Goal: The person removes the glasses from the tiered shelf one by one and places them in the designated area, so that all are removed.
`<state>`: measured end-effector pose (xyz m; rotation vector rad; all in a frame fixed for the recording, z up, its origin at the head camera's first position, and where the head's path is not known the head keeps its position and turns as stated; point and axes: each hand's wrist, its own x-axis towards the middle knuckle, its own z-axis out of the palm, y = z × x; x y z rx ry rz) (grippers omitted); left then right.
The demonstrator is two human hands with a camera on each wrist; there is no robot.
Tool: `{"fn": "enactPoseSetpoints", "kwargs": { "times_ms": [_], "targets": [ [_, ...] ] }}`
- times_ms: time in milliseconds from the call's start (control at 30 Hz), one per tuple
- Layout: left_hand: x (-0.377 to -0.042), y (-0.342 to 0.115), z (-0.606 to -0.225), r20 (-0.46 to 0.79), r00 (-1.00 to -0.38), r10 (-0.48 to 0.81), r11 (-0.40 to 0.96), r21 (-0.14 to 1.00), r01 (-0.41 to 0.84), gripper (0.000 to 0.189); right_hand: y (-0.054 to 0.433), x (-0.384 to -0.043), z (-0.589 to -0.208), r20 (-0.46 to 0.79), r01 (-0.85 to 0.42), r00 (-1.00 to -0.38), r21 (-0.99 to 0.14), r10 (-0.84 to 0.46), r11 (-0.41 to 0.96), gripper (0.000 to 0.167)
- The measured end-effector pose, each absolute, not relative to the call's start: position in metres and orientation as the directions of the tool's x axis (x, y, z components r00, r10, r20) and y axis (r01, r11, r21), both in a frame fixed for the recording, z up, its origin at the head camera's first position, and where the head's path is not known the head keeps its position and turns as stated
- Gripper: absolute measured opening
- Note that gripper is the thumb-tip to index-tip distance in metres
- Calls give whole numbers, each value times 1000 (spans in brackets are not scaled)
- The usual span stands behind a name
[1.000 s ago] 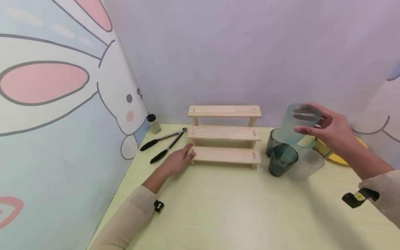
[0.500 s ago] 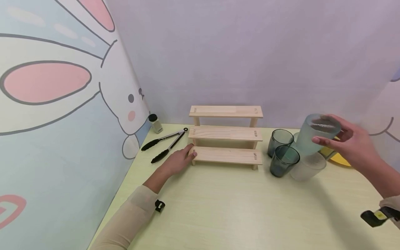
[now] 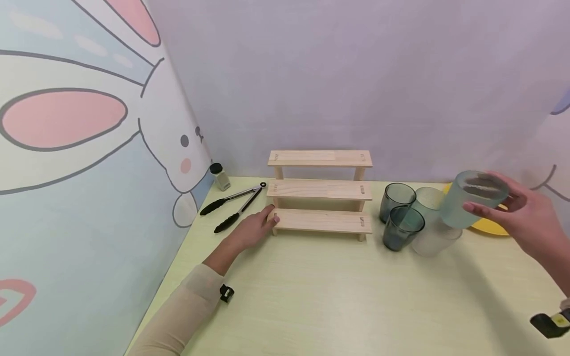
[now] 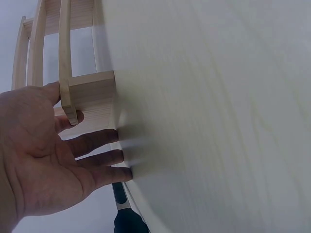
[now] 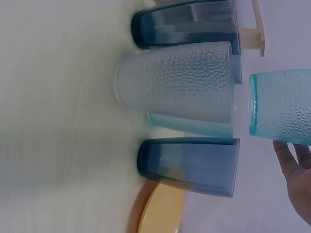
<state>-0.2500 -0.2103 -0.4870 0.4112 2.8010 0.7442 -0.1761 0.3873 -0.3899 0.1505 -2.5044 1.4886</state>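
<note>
My left hand (image 3: 254, 230) holds the left end of the bottom step of a three-step wooden shelf (image 3: 320, 220). Seen from the left wrist, thumb and forefinger pinch the board's end while the other fingers extend toward the tabletop. With my right hand (image 3: 530, 212) I grip a pale blue textured cup (image 3: 463, 205), raised above the table and slightly tilted. Below and left of it stand dark blue-grey cups (image 3: 403, 230), a clear textured cup (image 3: 434, 242) and another pale blue cup (image 3: 427, 198). A further dark cup (image 5: 194, 167) shows in the right wrist view.
A yellow plate (image 3: 492, 227) lies at the right, partly behind the raised cup. Black-handled tongs (image 3: 236, 205) and a black-lidded jar (image 3: 219, 177) are left of the shelf. Walls rise behind the table and along its left side.
My right hand has carried the pale blue cup rightward and somewhat lower, uncovering the other pale blue cup behind. The left hand stays on the shelf.
</note>
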Motion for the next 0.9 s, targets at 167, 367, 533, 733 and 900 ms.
{"fn": "enactPoseSetpoints", "kwargs": {
  "times_ms": [167,367,533,733,900],
  "targets": [
    [-250,-212,-487,-136,-938,320,831,515,209,73,394,-174,-395,220,-161,-974,-855,63,492,77],
    [-251,-211,-487,-137,-935,328,827,519,214,74,404,-171,-401,202,-118,-974,-835,100,538,82],
    [-251,-211,-487,-130,-936,326,828,518,216,74,411,-169,-407,155,-65,-982,-821,112,567,79],
    [-251,-211,-489,-131,-937,325,830,514,216,73,416,-168,-412,210,-139,-975,-827,69,545,70],
    [-250,-210,-488,-132,-938,320,829,519,209,73,422,-168,-415,228,-158,-971,-839,73,520,72]
  ]
}}
